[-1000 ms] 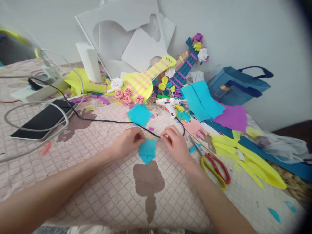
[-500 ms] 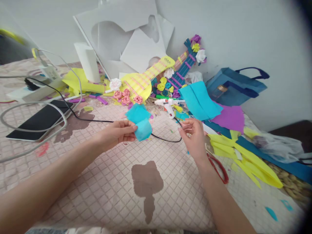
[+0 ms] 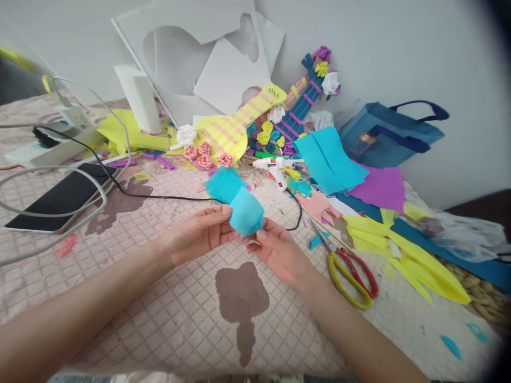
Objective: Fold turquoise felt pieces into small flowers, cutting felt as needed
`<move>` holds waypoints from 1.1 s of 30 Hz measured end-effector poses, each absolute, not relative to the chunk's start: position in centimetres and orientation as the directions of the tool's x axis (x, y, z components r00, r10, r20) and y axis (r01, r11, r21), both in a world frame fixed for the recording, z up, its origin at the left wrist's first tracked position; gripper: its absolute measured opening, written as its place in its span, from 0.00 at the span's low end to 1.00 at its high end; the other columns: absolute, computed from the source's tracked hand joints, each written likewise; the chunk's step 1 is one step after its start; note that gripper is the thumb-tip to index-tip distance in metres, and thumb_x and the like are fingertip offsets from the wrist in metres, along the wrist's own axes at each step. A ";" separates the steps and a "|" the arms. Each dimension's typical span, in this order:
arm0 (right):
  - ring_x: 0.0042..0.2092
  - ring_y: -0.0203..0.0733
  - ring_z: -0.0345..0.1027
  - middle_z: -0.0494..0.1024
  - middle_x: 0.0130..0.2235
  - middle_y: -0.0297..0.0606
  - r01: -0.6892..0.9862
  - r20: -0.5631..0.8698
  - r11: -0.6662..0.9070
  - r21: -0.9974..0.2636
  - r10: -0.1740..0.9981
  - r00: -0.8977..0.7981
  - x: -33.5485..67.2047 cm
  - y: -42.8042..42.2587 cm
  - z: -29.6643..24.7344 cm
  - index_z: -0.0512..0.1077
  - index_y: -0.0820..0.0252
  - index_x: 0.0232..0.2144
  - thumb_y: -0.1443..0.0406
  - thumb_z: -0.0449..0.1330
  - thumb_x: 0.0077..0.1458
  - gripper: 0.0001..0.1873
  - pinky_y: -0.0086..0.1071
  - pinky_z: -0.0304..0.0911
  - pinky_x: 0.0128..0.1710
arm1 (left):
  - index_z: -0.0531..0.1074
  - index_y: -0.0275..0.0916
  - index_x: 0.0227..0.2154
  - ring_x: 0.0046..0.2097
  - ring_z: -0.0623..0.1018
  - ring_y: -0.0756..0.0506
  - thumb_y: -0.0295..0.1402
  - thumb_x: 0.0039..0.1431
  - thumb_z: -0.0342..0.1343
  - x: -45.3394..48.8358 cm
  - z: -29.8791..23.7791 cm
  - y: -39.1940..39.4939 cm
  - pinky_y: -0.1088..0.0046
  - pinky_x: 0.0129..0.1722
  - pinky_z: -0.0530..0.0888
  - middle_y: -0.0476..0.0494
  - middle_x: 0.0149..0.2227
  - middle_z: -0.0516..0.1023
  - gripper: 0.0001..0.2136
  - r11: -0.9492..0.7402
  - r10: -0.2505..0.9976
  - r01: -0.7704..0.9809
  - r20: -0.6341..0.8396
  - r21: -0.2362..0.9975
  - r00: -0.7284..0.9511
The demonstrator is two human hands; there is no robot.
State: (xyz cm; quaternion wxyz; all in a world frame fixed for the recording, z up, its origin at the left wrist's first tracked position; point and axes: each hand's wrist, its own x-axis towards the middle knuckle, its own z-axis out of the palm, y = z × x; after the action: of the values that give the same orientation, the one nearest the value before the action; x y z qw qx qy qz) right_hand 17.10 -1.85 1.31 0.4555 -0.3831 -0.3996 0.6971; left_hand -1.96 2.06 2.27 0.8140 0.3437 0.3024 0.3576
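Note:
A small piece of turquoise crepe paper [image 3: 246, 211] is held up over the table between both hands. My left hand [image 3: 207, 229] pinches its left edge between thumb and fingers. At its lower right corner, my right hand [image 3: 279, 250] is closed on it with thumb and fingertips. More turquoise paper pieces [image 3: 225, 183] lie on the table just behind it. A white glue gun [image 3: 275, 170] rests beyond the hands, its black cord [image 3: 299, 210] curving down to the right. Scissors [image 3: 347, 266] with red and yellow handles lie right of my right hand.
Paper-covered guitars, one yellow [image 3: 227, 135] and one blue [image 3: 301, 114], lean at the back with paper flowers. Folded turquoise paper [image 3: 331, 159], purple paper [image 3: 379, 189] and yellow strips [image 3: 407, 260] lie right. A black tablet [image 3: 59, 197], cables and a power strip [image 3: 43, 146] occupy the left.
My right hand has moved left from near the glue gun cord and now grips the turquoise piece's corner. The piece has shifted slightly right and up, and the scissors are now uncovered.

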 end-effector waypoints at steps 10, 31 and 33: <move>0.27 0.31 0.63 0.70 0.26 0.30 0.094 -0.159 -0.136 -0.986 0.931 -0.329 21.7 -0.5 2.2 0.68 0.60 0.31 0.63 0.63 0.49 0.09 0.28 0.59 0.29 | 0.68 0.37 0.46 0.37 0.77 0.47 0.46 0.52 0.62 -2.6 2.1 2.8 0.70 0.36 0.74 0.40 0.40 0.77 0.22 0.254 0.826 -0.165 -0.125 0.953 0.549; 0.30 0.33 0.61 0.66 0.29 0.29 0.334 -0.080 0.070 -0.940 0.905 -0.417 20.0 -0.4 0.7 0.65 0.58 0.47 0.67 0.56 0.54 0.16 0.29 0.57 0.30 | 0.70 0.35 0.35 0.23 0.67 0.53 0.42 0.61 0.50 -1.5 1.1 1.6 0.79 0.21 0.64 0.52 0.22 0.68 0.14 -0.091 0.797 0.363 -0.151 0.927 0.585; 0.30 0.33 0.61 0.66 0.30 0.29 0.359 -0.069 0.095 -0.929 0.906 -0.417 19.9 -0.4 0.6 0.65 0.58 0.48 0.67 0.56 0.54 0.17 0.29 0.57 0.30 | 0.70 0.34 0.36 0.23 0.68 0.53 0.40 0.58 0.53 -1.0 0.7 1.7 0.79 0.22 0.64 0.52 0.22 0.69 0.12 -0.059 0.810 0.310 -0.136 0.949 0.570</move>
State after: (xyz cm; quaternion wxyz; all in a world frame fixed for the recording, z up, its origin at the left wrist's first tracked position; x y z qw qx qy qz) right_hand 19.89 -0.41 0.61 0.2799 -0.4618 -0.6848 0.4893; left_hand -0.97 1.71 0.75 0.5537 0.6918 0.4049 0.2258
